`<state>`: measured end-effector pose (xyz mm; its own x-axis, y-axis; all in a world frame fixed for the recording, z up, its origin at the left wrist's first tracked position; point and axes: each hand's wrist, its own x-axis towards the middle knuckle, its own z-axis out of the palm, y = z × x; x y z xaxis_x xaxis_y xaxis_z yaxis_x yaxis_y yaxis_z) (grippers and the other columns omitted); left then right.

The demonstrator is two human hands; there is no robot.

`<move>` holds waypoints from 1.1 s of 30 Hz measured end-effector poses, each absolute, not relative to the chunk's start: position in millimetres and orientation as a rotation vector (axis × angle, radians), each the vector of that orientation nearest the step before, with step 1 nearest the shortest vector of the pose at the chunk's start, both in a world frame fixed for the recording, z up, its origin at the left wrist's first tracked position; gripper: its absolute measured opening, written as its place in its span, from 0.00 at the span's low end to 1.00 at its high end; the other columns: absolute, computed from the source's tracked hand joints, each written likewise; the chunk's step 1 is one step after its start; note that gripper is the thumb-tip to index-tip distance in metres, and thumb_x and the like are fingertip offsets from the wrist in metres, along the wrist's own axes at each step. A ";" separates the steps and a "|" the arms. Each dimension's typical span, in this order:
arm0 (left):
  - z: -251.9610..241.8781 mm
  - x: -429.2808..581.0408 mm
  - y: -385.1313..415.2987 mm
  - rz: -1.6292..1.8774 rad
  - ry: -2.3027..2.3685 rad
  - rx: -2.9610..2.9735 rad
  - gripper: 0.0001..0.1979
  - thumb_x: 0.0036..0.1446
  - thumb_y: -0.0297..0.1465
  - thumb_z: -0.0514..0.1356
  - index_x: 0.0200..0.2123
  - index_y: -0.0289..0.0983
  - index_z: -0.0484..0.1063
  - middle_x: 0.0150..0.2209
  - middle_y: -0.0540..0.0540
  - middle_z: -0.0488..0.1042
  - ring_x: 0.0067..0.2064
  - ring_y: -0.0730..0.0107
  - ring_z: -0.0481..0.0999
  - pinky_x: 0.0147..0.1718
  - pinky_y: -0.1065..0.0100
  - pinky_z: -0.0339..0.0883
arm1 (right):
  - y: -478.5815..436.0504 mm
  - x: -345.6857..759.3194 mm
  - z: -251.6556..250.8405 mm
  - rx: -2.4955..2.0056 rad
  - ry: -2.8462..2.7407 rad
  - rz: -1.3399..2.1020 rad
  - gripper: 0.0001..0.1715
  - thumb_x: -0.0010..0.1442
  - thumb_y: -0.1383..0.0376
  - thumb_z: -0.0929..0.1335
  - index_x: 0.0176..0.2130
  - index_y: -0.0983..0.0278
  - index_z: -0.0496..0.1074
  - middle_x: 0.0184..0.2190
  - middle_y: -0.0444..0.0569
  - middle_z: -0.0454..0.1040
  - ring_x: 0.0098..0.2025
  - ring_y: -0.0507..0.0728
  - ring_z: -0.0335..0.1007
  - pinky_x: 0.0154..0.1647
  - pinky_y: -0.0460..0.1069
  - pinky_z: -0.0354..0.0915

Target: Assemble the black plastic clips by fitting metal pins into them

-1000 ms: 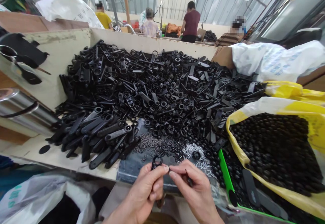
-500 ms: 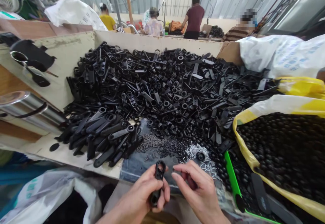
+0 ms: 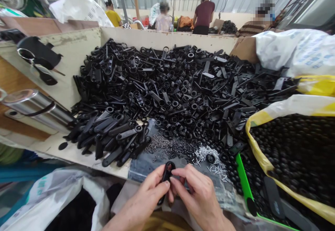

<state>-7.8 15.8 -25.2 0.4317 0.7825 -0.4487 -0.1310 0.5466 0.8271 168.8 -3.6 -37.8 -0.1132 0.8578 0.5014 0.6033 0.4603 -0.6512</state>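
Note:
My left hand is closed around a black plastic handle with a round hole at its upper end, held tilted over the front edge of the table. Thumb and index finger of my right hand are pinched together right at the handle's ring end; whatever small piece lies between them is hidden. Just beyond my hands are small piles of brown-grey tiny parts, small black parts and silver pins. Left of these lies a stack of black handles.
A big heap of black plastic parts fills the walled bench. At right, a green-edged tray and an open sack of black balls. A steel flask lies left; a white sack stands below. Several people work behind.
My right hand has moved left, bringing its pinched fingertips to the ring end of the handle. The handle has tilted a little in my left hand, and the view has shifted slightly.

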 end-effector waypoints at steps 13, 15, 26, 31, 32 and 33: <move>-26.9 -13.8 12.5 0.519 1.238 1.192 0.12 0.65 0.38 0.58 0.50 0.43 0.72 0.42 0.45 0.77 0.46 0.61 0.74 0.51 0.65 0.64 | -19.1 154.0 -41.4 -1.359 -1.797 0.338 0.13 0.74 0.68 0.64 0.39 0.61 0.76 0.28 0.46 0.73 0.26 0.53 0.73 0.26 0.45 0.64; -21.4 -11.8 14.3 0.483 1.196 1.269 0.11 0.68 0.39 0.53 0.48 0.41 0.69 0.34 0.49 0.73 0.38 0.64 0.72 0.44 0.66 0.66 | -22.2 153.2 -45.2 -1.358 -1.837 0.250 0.12 0.74 0.70 0.64 0.42 0.62 0.77 0.28 0.46 0.74 0.25 0.52 0.73 0.26 0.45 0.64; -47.6 -13.5 21.6 0.647 1.050 1.131 0.20 0.66 0.51 0.56 0.45 0.40 0.67 0.31 0.52 0.68 0.31 0.71 0.66 0.30 0.71 0.61 | -32.6 158.4 -57.9 -1.368 -1.957 0.164 0.24 0.77 0.61 0.57 0.64 0.60 0.71 0.41 0.52 0.84 0.35 0.60 0.83 0.31 0.50 0.75; -39.9 -9.7 25.2 0.582 1.001 1.081 0.34 0.58 0.63 0.56 0.47 0.37 0.64 0.25 0.58 0.63 0.22 0.78 0.53 0.21 0.72 0.47 | -34.5 187.0 -46.9 -1.308 -1.923 0.302 0.25 0.76 0.65 0.60 0.69 0.56 0.65 0.57 0.51 0.79 0.57 0.61 0.79 0.52 0.51 0.77; -37.6 -9.3 25.6 0.589 1.005 1.076 0.35 0.57 0.64 0.56 0.47 0.37 0.64 0.25 0.58 0.63 0.22 0.78 0.53 0.21 0.72 0.47 | -33.4 192.0 -46.9 -1.289 -1.872 0.331 0.25 0.76 0.66 0.61 0.68 0.56 0.66 0.56 0.52 0.80 0.56 0.61 0.79 0.52 0.51 0.77; -36.4 -9.0 25.8 0.592 1.005 1.072 0.35 0.56 0.64 0.57 0.47 0.37 0.65 0.25 0.57 0.64 0.21 0.78 0.54 0.21 0.72 0.47 | -31.5 195.9 -48.1 -1.269 -1.797 0.355 0.23 0.76 0.67 0.61 0.66 0.56 0.68 0.53 0.52 0.81 0.53 0.60 0.81 0.50 0.51 0.77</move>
